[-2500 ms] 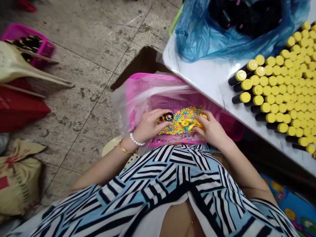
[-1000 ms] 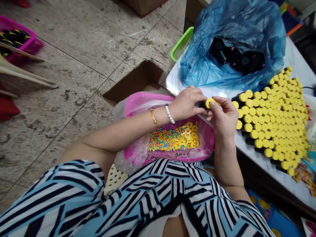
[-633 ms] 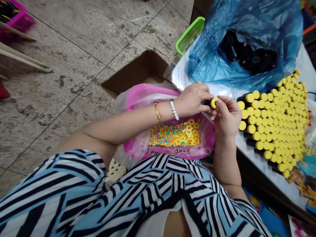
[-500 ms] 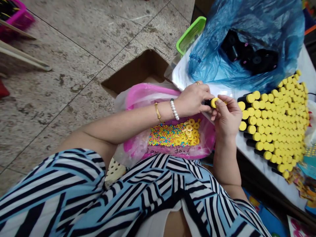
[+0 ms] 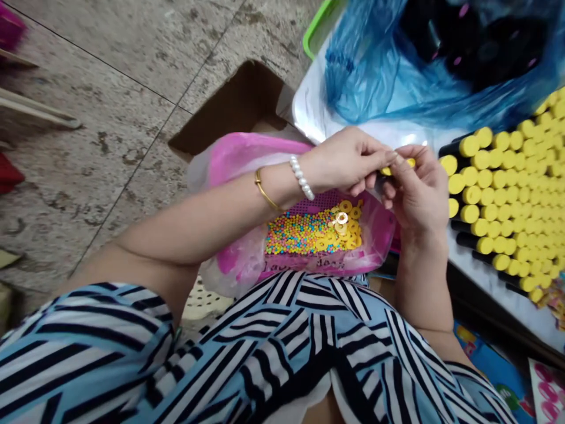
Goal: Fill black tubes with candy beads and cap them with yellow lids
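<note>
Both my hands meet above the pink basket's right side, around a black tube with a yellow cap (image 5: 411, 162). My left hand (image 5: 348, 156), with a pearl bracelet and a gold bangle on the wrist, presses thumb and fingers against the cap end. My right hand (image 5: 419, 188) is closed around the piece, its thumb meeting the left fingertips. Fingers cover most of the tube. Below, the pink basket (image 5: 229, 162), lined with clear plastic, holds small coloured beads (image 5: 291, 232) and yellow ring-shaped pieces (image 5: 348, 227).
Many black tubes with yellow caps (image 5: 507, 194) lie in rows on the white table (image 5: 479, 268) at right. A blue plastic bag (image 5: 371, 76) with black pieces (image 5: 477, 47) sits at the back. A cardboard box (image 5: 229, 106) stands on the floor beside a green basket (image 5: 315, 29).
The left thumb and fingers have moved onto the yellow cap, now mostly covered. The view has shifted, so the hands and the rows of tubes appear further right.
</note>
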The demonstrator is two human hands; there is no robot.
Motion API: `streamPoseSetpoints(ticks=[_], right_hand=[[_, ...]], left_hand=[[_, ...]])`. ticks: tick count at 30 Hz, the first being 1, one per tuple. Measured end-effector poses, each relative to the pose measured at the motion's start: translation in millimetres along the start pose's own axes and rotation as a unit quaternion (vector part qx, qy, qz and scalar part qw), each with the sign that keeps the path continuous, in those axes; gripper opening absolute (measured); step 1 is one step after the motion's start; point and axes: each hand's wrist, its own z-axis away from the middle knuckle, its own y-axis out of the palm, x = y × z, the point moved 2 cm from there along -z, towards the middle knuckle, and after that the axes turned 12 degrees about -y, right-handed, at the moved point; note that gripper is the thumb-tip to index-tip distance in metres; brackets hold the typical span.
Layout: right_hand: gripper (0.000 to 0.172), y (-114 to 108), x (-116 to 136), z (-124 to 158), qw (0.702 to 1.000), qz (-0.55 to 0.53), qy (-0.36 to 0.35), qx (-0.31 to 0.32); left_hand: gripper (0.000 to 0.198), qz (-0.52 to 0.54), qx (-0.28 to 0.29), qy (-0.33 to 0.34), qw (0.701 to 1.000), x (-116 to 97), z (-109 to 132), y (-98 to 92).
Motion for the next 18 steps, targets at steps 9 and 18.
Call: streamPoseSetpoints(ticks=[9, 18], right_hand=[[0.038, -1.6, -18.2, 4.5, 0.999, -0.026, 0.000, -0.033], [0.038, -3.4, -18.7, 2.4, 0.998, -0.061, -0.020, -0.019]], left_hand=[[0.035, 0.146, 0.055, -0.073, 0.985, 19.7, 8.2, 20.8], [0.028, 0.217, 0.081, -0.119, 0.966, 9.4, 15.5, 19.7]])
